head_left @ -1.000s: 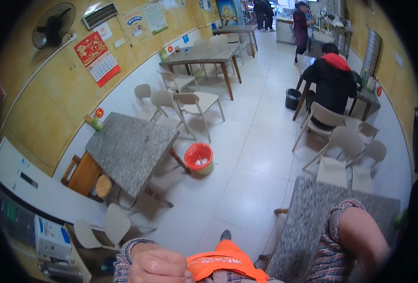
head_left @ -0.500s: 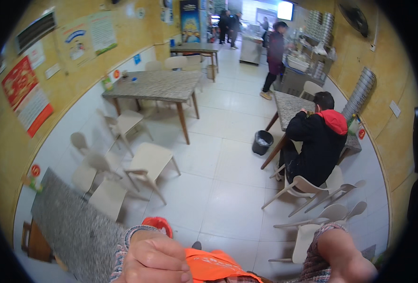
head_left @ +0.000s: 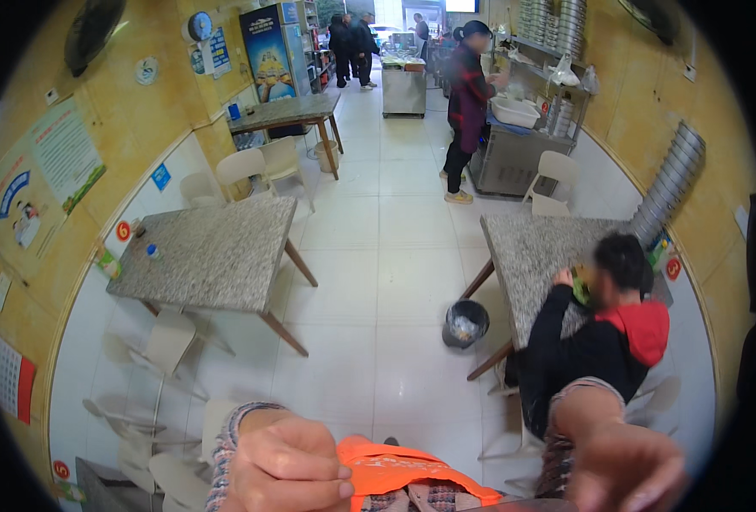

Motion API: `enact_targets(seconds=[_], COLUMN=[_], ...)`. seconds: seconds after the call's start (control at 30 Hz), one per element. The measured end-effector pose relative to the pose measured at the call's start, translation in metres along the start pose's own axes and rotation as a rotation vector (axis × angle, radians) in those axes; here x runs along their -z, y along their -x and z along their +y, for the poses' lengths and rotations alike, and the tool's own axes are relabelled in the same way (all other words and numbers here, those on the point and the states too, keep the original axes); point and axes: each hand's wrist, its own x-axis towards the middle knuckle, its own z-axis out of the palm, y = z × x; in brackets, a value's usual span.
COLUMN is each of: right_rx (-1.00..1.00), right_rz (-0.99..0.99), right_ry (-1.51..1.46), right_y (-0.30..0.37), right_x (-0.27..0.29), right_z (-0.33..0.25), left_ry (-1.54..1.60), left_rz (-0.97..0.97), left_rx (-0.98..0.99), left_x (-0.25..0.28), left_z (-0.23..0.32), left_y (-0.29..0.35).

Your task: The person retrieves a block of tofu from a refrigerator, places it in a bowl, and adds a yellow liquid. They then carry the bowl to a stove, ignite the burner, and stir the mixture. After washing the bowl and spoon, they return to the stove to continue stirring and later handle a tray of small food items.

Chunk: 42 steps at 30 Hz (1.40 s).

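My left hand (head_left: 291,465) is raised at the lower edge, its fingers curled and pressed together. Whatever it may hold is hidden from view. Over at lower right, my right hand (head_left: 625,465) hangs with bent fingers drawn together, partly cut off by the frame. I cannot make out anything in it. Between the hands shows my orange apron (head_left: 408,469), over patterned sleeves and clothing. A dark brown smooth edge (head_left: 531,506) cuts across the bottom near my right hand; its kind is unclear.
Stone-topped tables stand left (head_left: 203,247) and right (head_left: 527,247) of a tiled aisle. A seated person (head_left: 582,341) eats at the right one. A black bin (head_left: 465,324) stands beside it. Another person (head_left: 467,111) works at a steel counter (head_left: 518,158). Pale chairs (head_left: 169,346) line the left.
The view has moved forward along the aisle and tilted up. The seated person and bin are nearer. My right hand has turned, its fingers now showing more; my left stays curled.
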Motion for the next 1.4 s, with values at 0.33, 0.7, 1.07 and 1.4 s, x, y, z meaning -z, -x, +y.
enact_targets(seconds=[0.33,0.7,1.07,1.4], right_rx=[-0.665,-0.714,-0.344,-2.366], right_rz=[0.104,0.007,0.534,1.023], right_ry=[0.384,0.568,0.399,-0.631], right_y=[0.287,0.576,0.927,1.374], right_x=[0.032,0.2,0.335,0.471], right_z=[0.301,0.605,1.012,1.118], left_ry=[-0.034,0.154,-0.268,-0.37], left_rz=[0.148,0.185,0.134,-0.128], left_rx=[0.0,0.045,-0.199,1.029], left_x=[0.058,0.042,0.088,0.132], left_z=[-0.435,-0.929,-1.397,-1.948], left_y=[0.008,0.01,0.017,0.159])
